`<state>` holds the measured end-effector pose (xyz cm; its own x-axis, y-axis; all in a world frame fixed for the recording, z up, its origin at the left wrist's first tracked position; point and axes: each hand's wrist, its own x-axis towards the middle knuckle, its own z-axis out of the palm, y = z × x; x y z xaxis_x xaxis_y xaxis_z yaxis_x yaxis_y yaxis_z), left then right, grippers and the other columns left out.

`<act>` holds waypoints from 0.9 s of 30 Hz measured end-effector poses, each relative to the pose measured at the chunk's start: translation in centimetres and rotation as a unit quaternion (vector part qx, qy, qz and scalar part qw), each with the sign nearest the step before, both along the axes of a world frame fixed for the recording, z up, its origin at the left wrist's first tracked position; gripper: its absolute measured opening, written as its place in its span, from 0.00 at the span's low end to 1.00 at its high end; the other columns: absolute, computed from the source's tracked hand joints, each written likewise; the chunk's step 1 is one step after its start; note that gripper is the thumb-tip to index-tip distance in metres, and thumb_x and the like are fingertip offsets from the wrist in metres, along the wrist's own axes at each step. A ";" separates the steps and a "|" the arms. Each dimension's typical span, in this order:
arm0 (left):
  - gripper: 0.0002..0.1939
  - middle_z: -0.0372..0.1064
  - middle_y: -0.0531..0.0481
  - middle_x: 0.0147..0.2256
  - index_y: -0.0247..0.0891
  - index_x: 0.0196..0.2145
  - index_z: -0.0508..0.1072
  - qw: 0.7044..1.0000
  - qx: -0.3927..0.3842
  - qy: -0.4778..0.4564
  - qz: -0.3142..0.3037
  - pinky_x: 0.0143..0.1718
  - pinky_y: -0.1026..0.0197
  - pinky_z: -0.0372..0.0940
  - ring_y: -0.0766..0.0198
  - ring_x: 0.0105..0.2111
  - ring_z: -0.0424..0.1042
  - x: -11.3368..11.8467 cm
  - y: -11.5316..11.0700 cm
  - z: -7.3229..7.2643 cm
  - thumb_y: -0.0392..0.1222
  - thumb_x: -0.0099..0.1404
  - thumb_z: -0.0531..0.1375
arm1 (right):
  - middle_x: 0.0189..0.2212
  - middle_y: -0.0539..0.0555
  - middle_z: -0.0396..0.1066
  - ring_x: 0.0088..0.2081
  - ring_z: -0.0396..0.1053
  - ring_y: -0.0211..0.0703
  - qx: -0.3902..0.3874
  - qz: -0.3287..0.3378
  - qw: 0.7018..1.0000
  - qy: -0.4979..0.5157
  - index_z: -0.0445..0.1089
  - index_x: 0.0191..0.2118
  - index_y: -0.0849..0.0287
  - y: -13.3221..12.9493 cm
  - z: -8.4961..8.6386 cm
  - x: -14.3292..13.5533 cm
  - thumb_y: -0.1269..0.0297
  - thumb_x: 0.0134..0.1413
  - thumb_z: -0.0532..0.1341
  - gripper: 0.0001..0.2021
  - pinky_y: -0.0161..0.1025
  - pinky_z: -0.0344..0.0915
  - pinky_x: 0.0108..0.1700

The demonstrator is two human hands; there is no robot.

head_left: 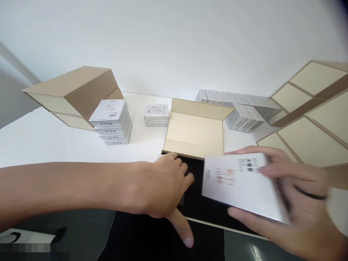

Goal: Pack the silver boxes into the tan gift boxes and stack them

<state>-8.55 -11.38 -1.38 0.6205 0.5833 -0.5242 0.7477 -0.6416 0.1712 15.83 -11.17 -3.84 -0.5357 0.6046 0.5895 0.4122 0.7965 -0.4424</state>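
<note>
While the left forearm crosses the near edge of the white table (pixel 24 139), further goods stand around the work; at left, large tan boxes (pixel 87 87) rest behind a stack of four small white cartons (pixel 110 121); nearer the middle, a pair of stacked white cartons (pixel 156 115) sits just beside the opened lid (pixel 196 130), which is folded away from the person and separates that pair from a row of white cartons (pixel 239 99) and a few tilted cartons (pixel 244 119) at right; more cream-and-tan boxes (pixel 312 108) rise beyond the right hand.

Near the table's front edge lies the black-lined gift box (pixel 193 206); the left hand (pixel 174 185) reaches over its left end, fingers curled and thumb spread toward the person; the hand covers what lies beneath, so whether it grips anything cannot be told. The right hand (pixel 244 190), a dark ring on one finger, pinches a printed white carton (pixel 239 183) by its right part, thumb at the near edge, fingers across the top and far edge; the carton's left end projects free of the grip, over the black interior.
</note>
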 end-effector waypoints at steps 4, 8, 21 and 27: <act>0.41 0.75 0.42 0.33 0.34 0.44 0.75 1.000 0.008 -0.003 -0.005 0.38 0.51 0.68 0.49 0.32 0.73 0.0 0.0 -0.2 0.71 0.44 0.69 | 0.50 0.57 0.57 0.57 0.63 0.50 -0.034 0.044 0.998 -0.003 0.56 0.51 0.52 0.9 -0.2 -2.1 0.72 0.52 0.69 0.26 0.43 0.70 0.53; 0.50 0.75 0.40 0.38 0.35 0.54 0.71 0.995 -0.021 0.077 -0.064 0.32 0.51 0.68 0.43 0.35 0.73 -0.2 0.7 1.6 0.61 0.35 0.76 | 0.50 0.57 0.56 0.56 0.64 0.48 0.015 0.013 1.000 0.010 0.57 0.55 0.54 0.7 -0.2 -1.4 0.76 0.52 0.66 0.27 0.44 0.68 0.55; 0.34 0.75 0.47 0.33 0.47 0.52 0.74 0.996 -0.024 0.085 0.016 0.24 0.60 0.62 0.52 0.29 0.73 -1.9 -0.1 3.0 0.35 0.45 0.66 | 0.54 0.62 0.63 0.58 0.63 0.55 -0.027 -0.079 0.996 -0.020 0.66 0.49 0.50 -0.4 -1.0 1.1 0.72 0.53 0.67 0.19 0.46 0.71 0.46; 0.16 0.64 0.55 0.15 0.47 0.28 0.79 0.988 -0.007 -0.097 0.117 0.25 0.58 0.62 0.58 0.19 0.65 -3.8 0.7 0.2 0.45 0.37 0.72 | 0.55 0.62 0.65 0.57 0.66 0.60 -0.023 -0.100 0.995 0.007 0.69 0.47 0.48 -0.2 -1.8 2.1 0.68 0.49 0.70 0.19 0.52 0.71 0.43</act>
<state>-12.30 -10.72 -1.14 0.5598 0.7161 -0.4169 0.8271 -0.4523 0.3337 17.91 -11.32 -5.62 -0.3939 0.7249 0.5651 0.5542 0.6778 -0.4832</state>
